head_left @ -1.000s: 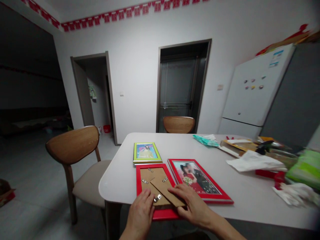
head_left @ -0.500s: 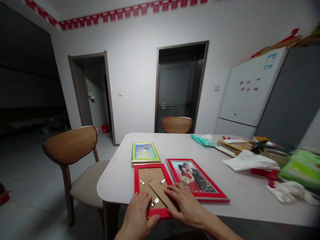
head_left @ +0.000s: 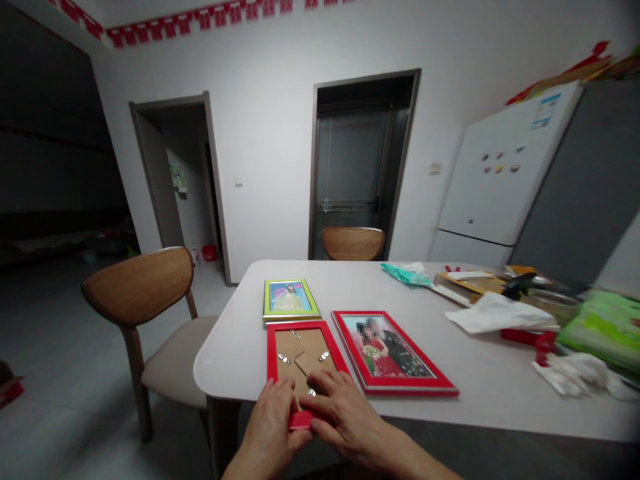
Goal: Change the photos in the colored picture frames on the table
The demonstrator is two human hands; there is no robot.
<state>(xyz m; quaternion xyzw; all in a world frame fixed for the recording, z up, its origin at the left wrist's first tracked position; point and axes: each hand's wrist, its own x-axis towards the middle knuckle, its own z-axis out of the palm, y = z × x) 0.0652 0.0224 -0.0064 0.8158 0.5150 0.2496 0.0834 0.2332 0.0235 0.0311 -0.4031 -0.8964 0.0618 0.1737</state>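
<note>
A small red picture frame (head_left: 303,347) lies face down at the near edge of the white table (head_left: 465,393), its brown backing board and metal clips showing. My left hand (head_left: 273,423) grips its near edge, thumb on the red border. My right hand (head_left: 345,413) rests on the backing board with fingers curled over the lower clips. A larger red frame (head_left: 393,353) with a photo lies face up just to the right. A green frame (head_left: 290,300) with a photo lies behind the small red one.
A wooden chair (head_left: 150,313) stands left of the table, another chair (head_left: 353,243) at the far end. Papers (head_left: 497,313), a green packet (head_left: 607,327) and crumpled tissue (head_left: 575,373) clutter the table's right side. A white fridge (head_left: 500,180) stands at the back right.
Both hands have slid toward the near edge of the small red frame, and the right hand moved left over the stand flap. The camera tilted slightly downward.
</note>
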